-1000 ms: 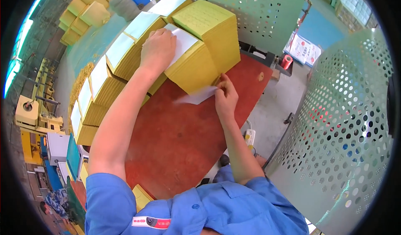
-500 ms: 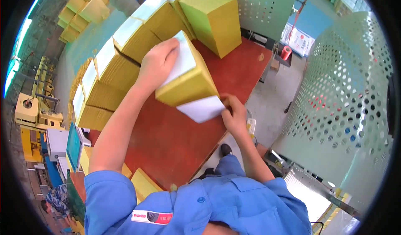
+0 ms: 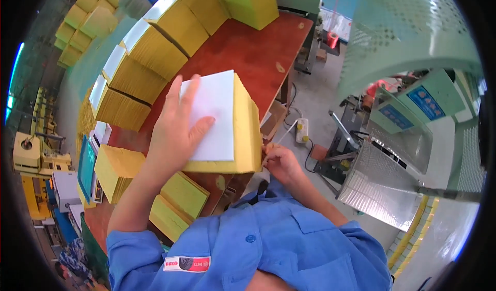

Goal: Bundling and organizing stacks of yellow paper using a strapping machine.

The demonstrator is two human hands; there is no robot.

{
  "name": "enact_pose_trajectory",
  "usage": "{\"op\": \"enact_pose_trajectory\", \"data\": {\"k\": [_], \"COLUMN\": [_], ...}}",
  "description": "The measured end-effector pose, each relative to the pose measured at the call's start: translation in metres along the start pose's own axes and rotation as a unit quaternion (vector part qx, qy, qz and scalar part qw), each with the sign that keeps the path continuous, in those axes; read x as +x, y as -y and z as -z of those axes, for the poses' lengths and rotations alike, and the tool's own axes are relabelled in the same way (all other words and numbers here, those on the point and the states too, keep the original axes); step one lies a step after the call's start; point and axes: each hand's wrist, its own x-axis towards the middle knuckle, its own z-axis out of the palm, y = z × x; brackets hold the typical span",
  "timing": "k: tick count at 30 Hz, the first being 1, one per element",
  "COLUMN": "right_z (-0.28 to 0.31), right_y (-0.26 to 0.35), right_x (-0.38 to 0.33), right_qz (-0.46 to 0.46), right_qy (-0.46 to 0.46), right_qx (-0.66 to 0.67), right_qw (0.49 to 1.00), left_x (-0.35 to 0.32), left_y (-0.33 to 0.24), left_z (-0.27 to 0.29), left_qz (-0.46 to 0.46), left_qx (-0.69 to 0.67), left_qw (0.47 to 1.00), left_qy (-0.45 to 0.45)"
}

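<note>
A thick block of yellow sheets (image 3: 247, 131) stands at the near edge of the red tabletop (image 3: 253, 48). A white card (image 3: 219, 105) covers most of its top. My left hand (image 3: 173, 128) lies on the card's left part, fingers spread and thumb out to the side. At the block's lower right corner is my right hand (image 3: 283, 163), its fingers curled and pinched together. A thin pale edge shows by those fingertips, but what they pinch is too small to make out. The block's underside is hidden.
Several yellow blocks (image 3: 155, 53) topped with white cards line the table's far left side. Smaller yellow blocks (image 3: 178, 203) lie near my left elbow. On the right are a perforated green guard (image 3: 408, 27), a metal tray (image 3: 380, 180) and a power strip (image 3: 302, 131). A person (image 3: 75, 255) is at lower left.
The yellow block has come nearer to me and has turned, with both hands following it. The white card that stuck out under its near end has gone from sight. My left fingers have spread.
</note>
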Motion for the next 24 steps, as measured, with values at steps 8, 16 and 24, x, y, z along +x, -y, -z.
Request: {"op": "enact_pose_trajectory", "data": {"k": [8,16,24], "right_z": [0.013,0.128,0.338], "right_y": [0.021,0.091,0.156], "right_x": [-0.077,-0.262,-0.462], "right_qz": [0.104,0.195,0.204], "right_qy": [-0.060,-0.128,-0.263], "right_qx": [-0.027,-0.105,-0.063], "right_qw": [0.992,0.967,0.941], "left_x": [-0.035,-0.073,-0.094], "left_y": [0.018,-0.183,-0.439], "left_z": [-0.032,-0.159,-0.309], "left_qz": [0.147,0.105,0.122], "left_qx": [-0.382,-0.660,-0.713], "left_qw": [0.912,0.743,0.687], "left_qy": [0.009,-0.043,0.071]}}
